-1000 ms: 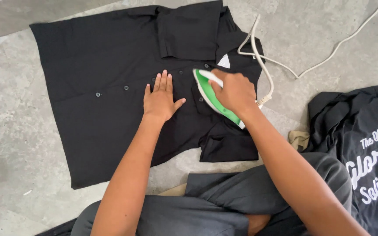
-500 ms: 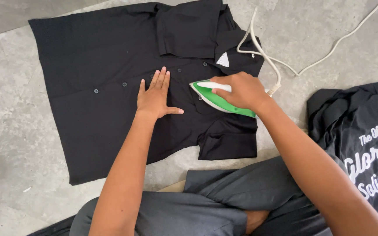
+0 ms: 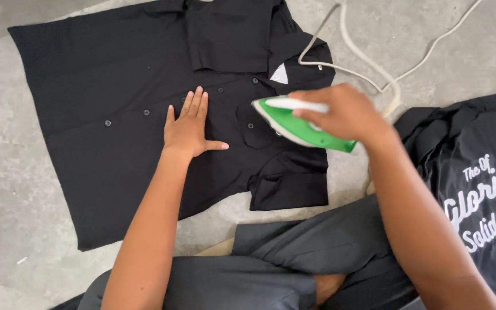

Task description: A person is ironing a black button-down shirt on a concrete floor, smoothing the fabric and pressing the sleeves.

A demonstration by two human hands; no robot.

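Shirt, black and button-fronted, lay spread flat on a grey concrete floor, collar toward the far side. Left hand was released, palm down and fingers extended, pressing on the shirt front beside the row of buttons. Right hand was clenched around the white handle of a green iron, which rested on the shirt near its chest pocket, tip pointing toward the left hand but apart from it. White cord ran from the iron across the floor beyond the collar. Second black garment with white lettering lay at the right, apart from the shirt.
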